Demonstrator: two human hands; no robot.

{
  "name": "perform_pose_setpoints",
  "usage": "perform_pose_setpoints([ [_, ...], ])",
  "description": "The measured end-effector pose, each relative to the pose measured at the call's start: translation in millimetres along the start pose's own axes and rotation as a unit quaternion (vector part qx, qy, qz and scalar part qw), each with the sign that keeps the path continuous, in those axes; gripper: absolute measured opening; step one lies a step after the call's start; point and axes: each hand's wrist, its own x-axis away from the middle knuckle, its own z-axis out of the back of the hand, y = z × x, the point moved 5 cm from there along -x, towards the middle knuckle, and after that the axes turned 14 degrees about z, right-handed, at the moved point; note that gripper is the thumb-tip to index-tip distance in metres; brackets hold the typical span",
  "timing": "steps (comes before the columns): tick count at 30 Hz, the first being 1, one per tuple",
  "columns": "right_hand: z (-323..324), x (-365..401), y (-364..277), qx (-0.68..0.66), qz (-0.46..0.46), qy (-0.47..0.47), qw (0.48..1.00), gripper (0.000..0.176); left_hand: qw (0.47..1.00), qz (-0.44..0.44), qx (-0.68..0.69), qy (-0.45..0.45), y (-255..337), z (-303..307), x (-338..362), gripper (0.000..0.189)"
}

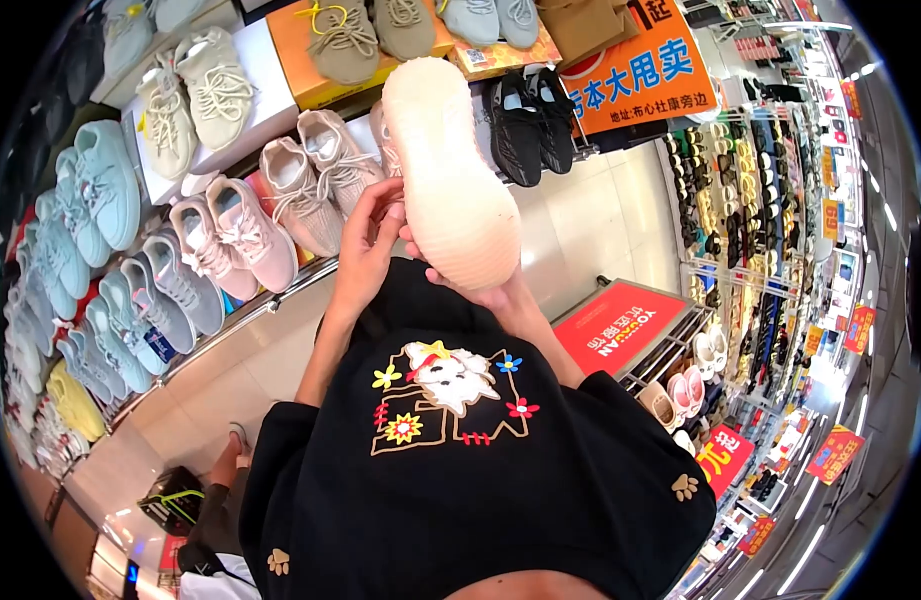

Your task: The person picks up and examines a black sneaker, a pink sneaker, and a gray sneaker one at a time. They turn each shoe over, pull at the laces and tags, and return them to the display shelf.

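A shoe [455,170] is turned with its pale peach sole towards the camera. Beneath its wider end, my right hand [485,292] holds it, fingertips wrapped over the left edge of the sole. My left hand [373,222] is beside the shoe's left edge, its fingers bent; whether they touch the shoe or grip anything is unclear. Beige-pink laced shoes [325,175] stand on the display just left of my left hand, and a pair of black shoes [525,120] is to the right of the held shoe.
Pink shoes [238,235], light blue shoes [105,185] and cream shoes [212,90] fill the racks at left. A red sign [620,325] stands at right, before shelves of footwear [750,200]. Part of another person [225,470] shows at lower left.
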Motion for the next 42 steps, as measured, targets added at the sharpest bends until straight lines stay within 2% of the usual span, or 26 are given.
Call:
perform_pose_setpoints([
  [3, 0.4, -1.1, 4.0, 0.035, -0.009, 0.019, 0.999, 0.074, 1.0, -0.01, 0.009, 0.015, -0.2, 5.7, 5.9, 0.029],
  [5, 1.9, -0.6, 4.3, 0.169, -0.002, 0.042, 0.985, 0.079, 1.0, -0.014, 0.016, 0.022, 0.5, 8.6, 8.1, 0.03],
  [6, -0.3, -0.6, 4.6, 0.171, -0.005, 0.042, 0.984, 0.079, 0.999, -0.009, 0.005, 0.03, 1.0, 10.3, 8.8, 0.031],
  [8, -8.1, -0.8, 3.1, 0.267, -0.006, -0.017, 0.963, 0.074, 0.999, -0.004, -0.008, 0.04, 0.7, 15.5, 7.9, 0.032],
  [9, -9.1, 2.0, 2.3, 0.265, -0.007, -0.018, 0.964, 0.074, 0.999, -0.014, 0.021, 0.045, -0.9, 19.9, 5.5, 0.033],
  [11, 1.3, 11.1, -15.5, 0.518, 0.064, 0.104, 0.847, 0.067, 0.997, -0.037, 0.03, 0.054, 1.4, 33.7, -0.6, 0.036],
  [12, -1.5, 9.7, -17.0, 0.515, 0.068, 0.102, 0.849, 0.067, 0.995, -0.041, 0.028, 0.089, 6.6, 44.9, -1.9, 0.037],
  [14, -17.2, 3.6, -20.8, 0.641, 0.057, 0.03, 0.764, 0.063, 0.984, -0.048, 0.009, 0.174, 26.9, 64.2, -4.0, 0.041],
  [15, -21.9, 2.0, -20.3, 0.632, 0.062, 0.023, 0.772, 0.064, 0.98, -0.09, 0.006, 0.178, 31.6, 77.4, -9.6, 0.045],
  [16, -21.7, 4.2, -21.5, 0.63, 0.064, 0.024, 0.773, 0.064, 0.978, -0.09, -0.016, 0.189, 42.5, 87.5, -10.7, 0.047],
  [18, -24.6, 1.4, -21.0, 0.706, 0.056, -0.04, 0.705, 0.065, 0.984, -0.111, -0.099, 0.098, 75.2, 88.5, -14.0, 0.048],
  [19, -23.0, 1.6, -20.6, 0.711, 0.047, -0.048, 0.7, 0.067, 0.981, -0.092, -0.162, 0.047, 86.0, 87.3, -17.4, 0.052],
  [20, -19.2, 2.6, -23.6, 0.705, 0.047, -0.044, 0.707, 0.067, 0.981, -0.084, -0.168, 0.046, 94.5, 89.1, -19.3, 0.052],
  [22, -10.3, 3.6, -27.7, 0.749, -0.017, -0.084, 0.657, 0.067, 0.929, 0.113, -0.328, -0.127, 84.0, 74.7, -23.0, 0.059],
  [23, -9.2, 4.9, -30.0, 0.752, -0.025, -0.081, 0.654, 0.066, 0.91, 0.157, -0.339, -0.181, 84.4, 66.3, -19.5, 0.067],
  [24, -11.6, 4.9, -32.8, 0.753, -0.023, -0.086, 0.652, 0.066, 0.876, 0.179, -0.395, -0.21, 54.1, 85.7, -29.5, 0.074],
  [26, -15.2, 6.3, -35.2, 0.77, -0.064, -0.119, 0.624, 0.067, 0.883, 0.142, -0.36, -0.265, 16.4, 96.0, -35.5, 0.076],
  [27, -14.0, 5.8, -39.7, 0.782, -0.077, -0.13, 0.605, 0.067, 0.883, 0.14, -0.362, -0.264, 21.4, 88.9, -32.5, 0.076],
  [29, -19.3, 6.5, -46.5, 0.782, -0.101, -0.122, 0.602, 0.067, 0.896, 0.154, -0.279, -0.309, 29.3, 60.8, -18.3, 0.07],
  [34, -19.9, 5.9, -56.9, 0.772, -0.177, -0.075, 0.606, 0.064, 0.922, 0.254, -0.141, -0.256, 2.3, 50.8, -10.1, 0.063],
  [35, -26.1, 2.9, -58.4, 0.818, -0.175, -0.102, 0.539, 0.06, 0.932, 0.245, -0.126, -0.236, -1.0, 52.0, -8.6, 0.063],
  [36, -27.5, 0.3, -60.1, 0.818, -0.176, -0.102, 0.538, 0.06, 0.941, 0.236, -0.11, -0.218, -5.8, 53.1, -8.0, 0.063],
  [38, -29.2, -5.8, -68.5, 0.847, -0.147, -0.098, 0.502, 0.056, 0.944, 0.244, -0.071, -0.209, -16.6, 53.3, -3.3, 0.063],
  [39, -30.2, -10.0, -69.8, 0.85, -0.117, -0.108, 0.502, 0.045, 0.947, 0.254, -0.03, -0.193, -18.6, 52.2, 0.8, 0.064],
  [40, -30.3, -13.7, -70.6, 0.851, -0.118, -0.109, 0.5, 0.045, 0.949, 0.26, 0.01, -0.176, -19.9, 52.3, 3.6, 0.065],
  [42, -39.1, -20.9, -74.2, 0.823, -0.045, -0.109, 0.556, 0.033, 0.957, 0.249, 0.014, -0.148, -31.4, 55.9, 9.6, 0.067],
])
